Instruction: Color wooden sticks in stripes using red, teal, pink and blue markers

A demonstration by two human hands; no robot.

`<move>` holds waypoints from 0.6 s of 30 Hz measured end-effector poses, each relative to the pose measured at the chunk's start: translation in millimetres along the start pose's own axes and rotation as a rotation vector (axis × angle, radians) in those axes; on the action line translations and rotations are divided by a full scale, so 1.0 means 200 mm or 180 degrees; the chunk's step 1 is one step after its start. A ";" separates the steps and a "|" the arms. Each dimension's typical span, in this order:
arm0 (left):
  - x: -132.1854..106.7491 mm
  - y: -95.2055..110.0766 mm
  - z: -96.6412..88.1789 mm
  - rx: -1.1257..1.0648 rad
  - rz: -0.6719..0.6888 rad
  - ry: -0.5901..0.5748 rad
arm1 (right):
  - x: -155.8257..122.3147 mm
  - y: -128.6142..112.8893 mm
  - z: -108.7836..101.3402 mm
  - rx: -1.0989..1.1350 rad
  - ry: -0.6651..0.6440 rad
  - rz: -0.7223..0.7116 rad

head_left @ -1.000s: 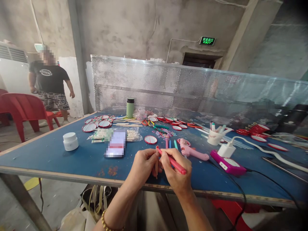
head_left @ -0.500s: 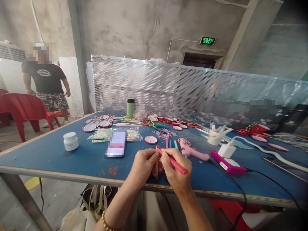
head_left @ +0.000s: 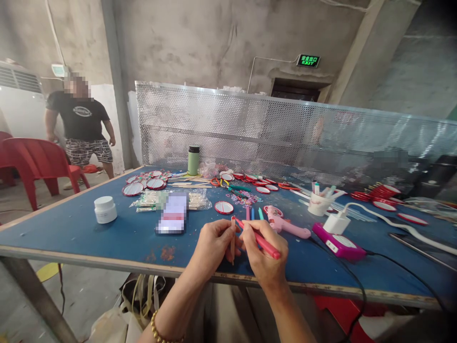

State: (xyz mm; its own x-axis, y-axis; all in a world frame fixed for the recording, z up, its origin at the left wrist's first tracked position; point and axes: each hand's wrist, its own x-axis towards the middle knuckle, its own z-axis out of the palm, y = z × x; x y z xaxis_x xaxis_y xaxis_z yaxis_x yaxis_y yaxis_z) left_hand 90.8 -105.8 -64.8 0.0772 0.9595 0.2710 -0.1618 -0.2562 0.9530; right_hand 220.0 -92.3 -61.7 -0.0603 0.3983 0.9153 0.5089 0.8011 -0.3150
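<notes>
Between the thumb and fingers of my left hand [head_left: 214,242] a thin wooden stick [head_left: 233,245] stands upright, its top end coloured red. My right hand [head_left: 267,252] grips a red marker pen [head_left: 262,240] like a pencil, with its tip close beside the stick's red end; I cannot tell whether they touch. Just beyond my hands lie a blue marker [head_left: 253,214] and a teal marker [head_left: 261,213]. A pink glue gun [head_left: 287,225] rests to the right of them. A round red-rimmed disc [head_left: 223,207] lies ahead of my left hand.
A phone [head_left: 172,213], a white jar [head_left: 105,209] and bagged wooden sticks [head_left: 200,199] are on the left. To the right are a cup of pens [head_left: 319,204], a purple power strip [head_left: 337,242] and cables. Perforated metal panels [head_left: 221,128] border the back. A person [head_left: 82,119] stands beyond red chairs.
My right hand has shifted slightly right, drawing the marker's tip a little away from the stick's top. My left hand stays put. The person in the background has moved right.
</notes>
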 end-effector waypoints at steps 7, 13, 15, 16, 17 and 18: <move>0.00 0.01 0.00 0.0049 0.0033 0.0016 | 0.01 -0.01 0.00 -0.0008 0.0016 -0.0094; 0.00 0.01 0.00 0.0049 0.0029 0.0029 | 0.01 -0.01 0.00 -0.0001 -0.0037 -0.0025; 0.00 0.01 0.00 0.0048 0.0031 0.0023 | 0.01 -0.01 0.00 -0.0016 -0.0012 -0.0035; 0.00 0.00 0.00 0.0055 0.0036 0.0022 | 0.01 -0.01 0.00 -0.0021 -0.0002 -0.0042; 0.00 0.00 0.00 0.0068 0.0039 0.0023 | 0.01 -0.01 0.00 -0.0030 0.0005 -0.0052; 0.00 0.00 0.00 0.0081 0.0040 0.0025 | 0.01 -0.01 0.00 -0.0041 0.0004 -0.0062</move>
State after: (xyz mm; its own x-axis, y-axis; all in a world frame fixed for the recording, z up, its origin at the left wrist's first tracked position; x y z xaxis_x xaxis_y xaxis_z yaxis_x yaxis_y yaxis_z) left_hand 90.9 -105.7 -64.4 0.0677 0.9570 0.2819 -0.1376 -0.2709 0.9527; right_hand 218.8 -93.2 -59.6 -0.0694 0.3820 0.9215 0.5186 0.8029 -0.2938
